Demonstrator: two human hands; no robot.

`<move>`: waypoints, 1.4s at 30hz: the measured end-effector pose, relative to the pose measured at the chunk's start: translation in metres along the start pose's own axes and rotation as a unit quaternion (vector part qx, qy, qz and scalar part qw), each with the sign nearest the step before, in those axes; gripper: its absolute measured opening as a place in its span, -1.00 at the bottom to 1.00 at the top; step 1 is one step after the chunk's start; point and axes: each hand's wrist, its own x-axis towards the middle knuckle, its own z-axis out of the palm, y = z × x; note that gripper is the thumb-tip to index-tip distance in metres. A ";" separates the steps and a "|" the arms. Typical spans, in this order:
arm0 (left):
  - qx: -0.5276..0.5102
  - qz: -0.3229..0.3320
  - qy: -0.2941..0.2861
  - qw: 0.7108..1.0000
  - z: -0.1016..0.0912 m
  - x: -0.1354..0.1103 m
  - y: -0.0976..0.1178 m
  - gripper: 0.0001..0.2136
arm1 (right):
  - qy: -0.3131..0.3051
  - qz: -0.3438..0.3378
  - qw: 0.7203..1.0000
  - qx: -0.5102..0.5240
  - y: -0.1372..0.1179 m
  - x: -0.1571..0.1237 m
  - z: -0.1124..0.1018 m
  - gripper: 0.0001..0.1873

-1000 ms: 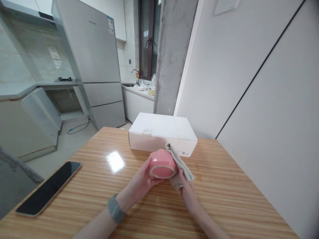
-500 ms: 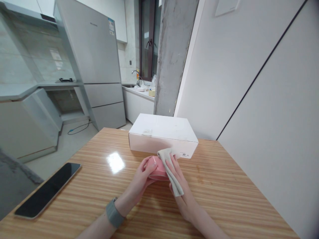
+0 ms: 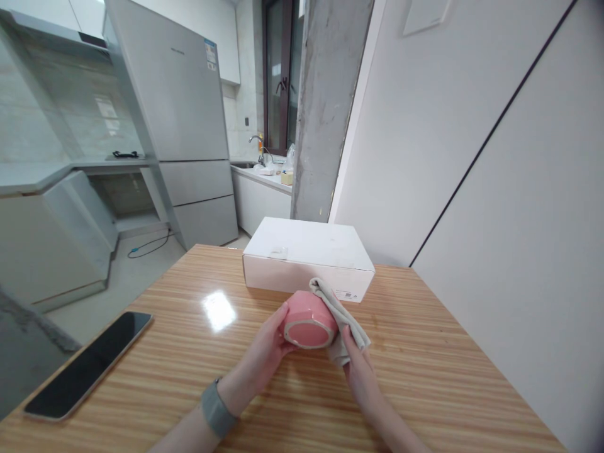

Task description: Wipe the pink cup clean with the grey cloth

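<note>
Since half a second ago, we see the pink bowl (image 3: 310,326) tipped back so that its unglazed foot ring faces the camera, and the grey cloth (image 3: 340,312) has slid from the bowl's top to its right flank. We read this as wiping carried round the outside wall. The left hand (image 3: 264,351) clasps the bowl's left side, fingers curled over it; the right hand (image 3: 357,370) presses the cloth against the bowl, thumb on the fabric. Bowl and hands sit at mid-desk, above the wooden desk (image 3: 425,377), just in front of the white box (image 3: 306,251) at the far edge. A dark phone (image 3: 89,363) lies near the left edge. The bowl's inside and the right fingers behind the cloth are hidden; both forearms are cut off below.
</note>
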 end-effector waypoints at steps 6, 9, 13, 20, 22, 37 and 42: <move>-0.031 0.033 -0.042 0.998 0.008 -0.006 -0.002 -0.49 | -0.014 0.001 1.000 0.003 0.005 -0.003 0.001 -0.41; -0.004 0.055 -0.038 0.998 0.010 -0.010 0.000 -0.51 | -0.031 -0.011 0.999 -0.024 0.004 -0.004 0.000 -0.43; 0.048 0.104 -0.002 0.993 0.010 -0.013 0.000 -0.53 | -0.082 -0.076 0.991 -0.079 0.004 -0.007 -0.003 -0.46; -0.013 0.042 -0.063 0.997 0.007 -0.007 0.002 -0.54 | -0.009 -0.019 1.000 -0.012 0.000 0.002 -0.002 -0.51; -0.018 0.019 -0.072 0.997 0.006 -0.006 0.004 -0.62 | 0.030 -0.002 0.999 0.015 -0.005 0.008 -0.003 -0.51; 0.064 -0.002 -0.070 0.996 0.005 -0.017 0.008 -0.64 | -0.063 -0.088 0.991 -0.083 -0.020 0.007 -0.009 -0.45; 0.092 -0.009 -0.062 0.994 0.007 -0.017 0.010 -0.59 | -0.157 -0.171 0.954 -0.188 -0.037 0.003 -0.009 -0.50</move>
